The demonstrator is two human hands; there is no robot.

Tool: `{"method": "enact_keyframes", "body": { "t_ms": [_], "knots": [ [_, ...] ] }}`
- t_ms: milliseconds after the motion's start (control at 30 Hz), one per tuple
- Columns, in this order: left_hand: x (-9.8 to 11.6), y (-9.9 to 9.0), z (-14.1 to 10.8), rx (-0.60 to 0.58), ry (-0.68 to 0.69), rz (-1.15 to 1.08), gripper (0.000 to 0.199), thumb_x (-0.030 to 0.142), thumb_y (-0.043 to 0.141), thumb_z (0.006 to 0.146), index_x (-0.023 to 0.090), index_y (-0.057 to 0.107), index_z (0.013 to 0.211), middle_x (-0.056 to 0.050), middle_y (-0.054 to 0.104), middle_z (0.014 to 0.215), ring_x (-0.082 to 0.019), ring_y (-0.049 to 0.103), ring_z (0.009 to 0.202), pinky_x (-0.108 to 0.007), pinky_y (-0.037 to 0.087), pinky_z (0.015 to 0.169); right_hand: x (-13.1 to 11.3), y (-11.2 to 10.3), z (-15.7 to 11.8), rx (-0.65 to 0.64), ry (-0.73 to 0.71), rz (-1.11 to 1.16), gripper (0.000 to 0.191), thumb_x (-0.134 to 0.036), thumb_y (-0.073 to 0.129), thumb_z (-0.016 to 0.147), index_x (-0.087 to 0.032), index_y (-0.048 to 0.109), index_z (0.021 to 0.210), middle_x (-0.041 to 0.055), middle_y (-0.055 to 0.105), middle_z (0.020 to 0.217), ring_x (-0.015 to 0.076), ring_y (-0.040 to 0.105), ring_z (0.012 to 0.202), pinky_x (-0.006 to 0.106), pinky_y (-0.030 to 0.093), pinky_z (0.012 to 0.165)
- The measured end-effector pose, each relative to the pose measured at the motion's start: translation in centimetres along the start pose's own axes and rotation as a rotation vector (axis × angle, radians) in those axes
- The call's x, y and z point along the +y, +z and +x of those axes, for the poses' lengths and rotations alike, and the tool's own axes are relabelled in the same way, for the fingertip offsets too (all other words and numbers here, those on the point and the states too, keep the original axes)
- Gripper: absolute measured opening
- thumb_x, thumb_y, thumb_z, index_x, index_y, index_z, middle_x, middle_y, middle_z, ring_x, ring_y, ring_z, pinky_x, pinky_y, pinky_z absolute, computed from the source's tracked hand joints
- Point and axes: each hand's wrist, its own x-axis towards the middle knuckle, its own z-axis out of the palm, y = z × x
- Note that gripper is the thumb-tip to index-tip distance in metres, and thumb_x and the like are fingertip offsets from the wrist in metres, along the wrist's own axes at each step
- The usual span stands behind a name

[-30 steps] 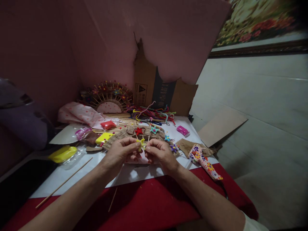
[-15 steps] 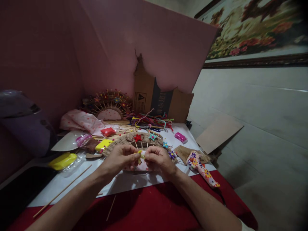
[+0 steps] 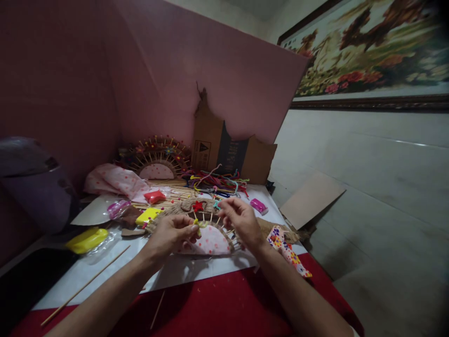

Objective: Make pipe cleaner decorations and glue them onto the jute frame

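My left hand (image 3: 178,232) pinches a small bent piece of yellow pipe cleaner (image 3: 197,223) between thumb and forefinger. To its right, my right hand (image 3: 240,220) is raised with thumb and fingertips together; anything between them is too small to make out. Under both hands lies a half-round craft piece with a twine-wrapped rim (image 3: 180,206), short sticks like spokes and a pink dotted fabric centre (image 3: 212,241). A red pipe-cleaner star (image 3: 198,206) sits on the rim. Beside it, a turquoise flower (image 3: 216,205) is partly covered by my right hand.
A similar finished-looking half-round piece (image 3: 156,171) leans at the back. Around lie coloured pipe cleaners (image 3: 224,180), yellow clay packs (image 3: 87,240), a pink pack (image 3: 258,206), a flowered glue gun (image 3: 287,250) and a loose stick (image 3: 86,285). Torn cardboard (image 3: 233,154) stands behind.
My right hand has come away from the yellow pipe cleaner, moving up and to the right. My left hand keeps hold of it. The view has shifted slightly.
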Motion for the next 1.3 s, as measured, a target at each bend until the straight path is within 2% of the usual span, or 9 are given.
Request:
{"method": "enact_keyframes", "body": {
  "t_ms": [100, 200, 333, 533, 700, 867, 1033, 1167, 1300],
  "knots": [
    [0.0, 0.0, 0.1, 0.001, 0.003, -0.009, 0.026, 0.037, 0.071, 0.065, 0.013, 0.061, 0.066, -0.003, 0.066, 0.059, -0.009, 0.052, 0.044, -0.02, 0.035, 0.042, -2.1, -2.4, 3.1, 0.097, -0.05, -0.287, 0.025, -0.041, 0.053, 0.08, -0.017, 0.058, 0.076, 0.0021, 0.063, 0.067, 0.0094, 0.052, 0.049, 0.02, 0.038, 0.043],
    [0.0, 0.0, 0.2, 0.024, -0.016, -0.01, 0.028, 0.039, 0.072, 0.062, 0.013, 0.061, 0.064, -0.002, 0.065, 0.057, -0.009, 0.051, 0.044, -0.02, 0.037, 0.043, -1.6, -4.3, 6.9, 0.023, 0.014, -0.831, 0.021, -0.027, 0.045, 0.085, -0.017, 0.063, 0.083, 0.0041, 0.068, 0.081, 0.0125, 0.061, 0.067, 0.021, 0.044, 0.057],
    [-0.1, 0.1, 0.2, 0.033, -0.029, -0.007, 0.031, 0.042, 0.072, 0.06, 0.014, 0.06, 0.063, -0.001, 0.064, 0.056, -0.008, 0.048, 0.042, -0.019, 0.033, 0.04, 2.2, -4.8, 11.2, -0.219, 0.178, -1.016, 0.006, -0.015, 0.062, 0.076, -0.013, 0.066, 0.071, 0.0034, 0.067, 0.076, 0.0165, 0.062, 0.075, 0.025, 0.047, 0.067],
    [-0.3, 0.1, 0.1, 0.005, -0.028, -0.03, 0.03, 0.042, 0.071, 0.062, 0.014, 0.06, 0.064, -0.001, 0.064, 0.057, -0.007, 0.047, 0.041, -0.019, 0.034, 0.039, 5.4, -3.5, 14.4, -0.473, 0.343, -1.127, 0.023, -0.029, 0.054, 0.087, -0.013, 0.059, 0.102, 0.0057, 0.06, 0.104, 0.018, 0.06, 0.09, 0.035, 0.051, 0.076],
    [-0.4, 0.2, 0.2, 0.03, -0.018, -0.044, 0.031, 0.042, 0.072, 0.058, 0.014, 0.06, 0.063, -0.001, 0.064, 0.055, -0.008, 0.048, 0.041, -0.019, 0.035, 0.039, 4.9, -4.1, 15.9, -0.523, 0.401, -1.082, 0.024, -0.029, 0.055, 0.087, -0.012, 0.059, 0.102, 0.0054, 0.06, 0.103, 0.0177, 0.06, 0.086, 0.033, 0.052, 0.072],
    [0.4, 0.8, -0.2, 0.029, 0.012, -0.045, 0.029, 0.039, 0.073, 0.057, 0.013, 0.06, 0.06, -0.001, 0.063, 0.053, -0.008, 0.047, 0.041, -0.019, 0.036, 0.04, 3.0, -6.2, 16.9, -0.493, 0.406, -0.884, 0.02, -0.029, 0.056, 0.086, -0.011, 0.061, 0.084, -0.0001, 0.061, 0.073, 0.0088, 0.056, 0.059, 0.023, 0.047, 0.054],
    [0.4, 0.7, -0.3, 0.028, -0.001, -0.042, 0.029, 0.039, 0.073, 0.057, 0.013, 0.059, 0.06, -0.001, 0.062, 0.052, -0.008, 0.047, 0.041, -0.019, 0.035, 0.038, 0.8, -8.6, 17.3, -0.49, 0.402, -0.602, 0.009, -0.018, 0.069, 0.063, -0.009, 0.066, 0.064, -0.0034, 0.055, 0.048, 0.0062, 0.045, 0.043, 0.02, 0.035, 0.045],
    [-0.6, 0.1, 0.4, 0.018, 0.004, -0.031, 0.031, 0.042, 0.071, 0.059, 0.014, 0.059, 0.063, -0.001, 0.063, 0.055, -0.007, 0.046, 0.039, -0.018, 0.033, 0.036, -0.8, -10.4, 17.0, -0.497, 0.395, -0.389, 0.014, -0.019, 0.071, 0.056, -0.01, 0.067, 0.066, 0.0012, 0.063, 0.057, 0.0103, 0.053, 0.051, 0.023, 0.043, 0.053],
    [-1.0, 0.0, 0.7, 0.024, -0.013, -0.005, 0.036, 0.047, 0.071, 0.057, 0.014, 0.059, 0.063, -0.001, 0.063, 0.055, -0.007, 0.045, 0.037, -0.018, 0.032, 0.035, -2.5, -11.4, 14.8, -0.449, 0.287, -0.163, 0.018, -0.027, 0.066, 0.063, -0.016, 0.066, 0.077, 0.007, 0.069, 0.095, 0.0193, 0.062, 0.092, 0.033, 0.047, 0.084]
  ]
}}
